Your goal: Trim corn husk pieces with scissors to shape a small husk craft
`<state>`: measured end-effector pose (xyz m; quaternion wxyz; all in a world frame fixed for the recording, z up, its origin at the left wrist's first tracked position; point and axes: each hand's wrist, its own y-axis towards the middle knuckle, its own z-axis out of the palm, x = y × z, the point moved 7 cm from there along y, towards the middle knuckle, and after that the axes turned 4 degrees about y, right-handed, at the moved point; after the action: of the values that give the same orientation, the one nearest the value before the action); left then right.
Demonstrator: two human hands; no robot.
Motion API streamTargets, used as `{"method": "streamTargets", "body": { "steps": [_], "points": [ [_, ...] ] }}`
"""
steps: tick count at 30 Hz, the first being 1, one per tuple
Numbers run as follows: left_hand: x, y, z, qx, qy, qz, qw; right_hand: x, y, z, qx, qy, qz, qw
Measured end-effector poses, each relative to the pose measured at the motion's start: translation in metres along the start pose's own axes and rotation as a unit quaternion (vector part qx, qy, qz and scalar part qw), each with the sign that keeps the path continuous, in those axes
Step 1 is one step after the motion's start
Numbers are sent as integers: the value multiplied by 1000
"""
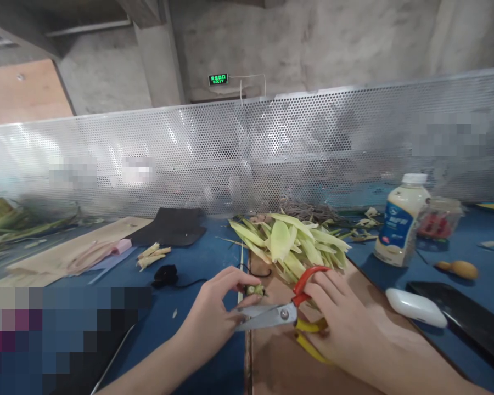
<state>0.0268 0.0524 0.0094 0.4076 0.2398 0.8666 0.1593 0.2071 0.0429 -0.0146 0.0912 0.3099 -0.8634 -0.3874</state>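
Observation:
My left hand [218,302] pinches a small green plant bundle [256,289] between thumb and fingers; its exact kind is hard to make out. In my right hand [341,318] is a pair of scissors [283,314] with one red and one yellow handle. The blades point left, close under the bundle and against the left fingers; whether they are parted is unclear. Just beyond both hands lies a heap of pale green corn husks [288,241] on a brown board [280,362].
A white-capped bottle [401,222], a clear box with red contents [438,222], a white case [415,307] and a black phone-like object [469,323] stand or lie to the right. Leftward are a black spool [165,275], tied husk pieces [152,255] and black sheet [170,226]. A perforated metal screen [189,164] closes the back.

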Motion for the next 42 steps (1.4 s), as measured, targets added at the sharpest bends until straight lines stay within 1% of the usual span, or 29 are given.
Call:
{"method": "streamTargets", "body": {
  "steps": [4, 8, 10, 11, 13, 14, 15, 17, 19, 21, 23, 24, 25, 28, 29, 32, 36, 37, 39, 42],
  "points": [
    [-4, -2, 4, 40, -26, -4, 999, -1, 1, 0, 19, 38, 4, 999],
    [-5, -1, 7, 50, -48, -18, 997, -1, 0, 2, 35, 61, 5, 998],
    [1, 1, 7, 38, -55, -42, 997, -1, 0, 3, 39, 59, 9, 997],
    [5, 1, 5, 22, -62, -58, 996, -2, 0, 3, 39, 56, 12, 998],
    [14, 3, -3, -24, -77, -83, 993, -2, 2, 2, 36, 52, 17, 998],
    [16, 3, -9, -49, -79, -83, 992, -2, 3, 2, 37, 51, 21, 998],
    [16, 4, -14, -73, -71, -72, 992, -2, 4, 2, 41, 51, 23, 998],
    [7, 4, -23, -101, -17, -9, 995, -1, 5, 4, 60, 52, 31, 996],
    [-6, 1, -22, -103, 36, 63, 992, -2, 6, 6, 68, 53, 41, 995],
    [-14, -3, -16, -89, 41, 105, 990, -3, 6, 7, 67, 59, 49, 995],
    [-11, -6, -14, -111, 33, 80, 990, -4, 6, 8, 65, 64, 53, 994],
    [-8, -6, -13, -115, 22, 57, 992, -4, 5, 9, 67, 67, 54, 994],
    [-6, -7, -12, -114, 20, 49, 992, -5, 5, 9, 71, 70, 56, 993],
    [-5, -4, -11, -77, 5, 64, 995, -5, 6, 9, 79, 83, 65, 991],
    [-4, -3, -14, -82, 0, 64, 995, -6, 6, 9, 81, 85, 67, 991],
    [3, -1, -22, -130, -17, 53, 990, -7, 6, 8, 75, 83, 65, 992],
    [7, -5, -26, -179, -24, 39, 983, -8, 6, 6, 61, 77, 64, 993],
    [6, -7, -27, -189, -15, 44, 981, -9, 6, 5, 59, 77, 67, 993],
    [-3, -9, -29, -191, 18, 83, 978, -9, 6, 4, 57, 80, 68, 993],
    [-19, -11, -29, -152, 73, 169, 971, -9, 6, 6, 62, 79, 66, 993]
  ]
}}
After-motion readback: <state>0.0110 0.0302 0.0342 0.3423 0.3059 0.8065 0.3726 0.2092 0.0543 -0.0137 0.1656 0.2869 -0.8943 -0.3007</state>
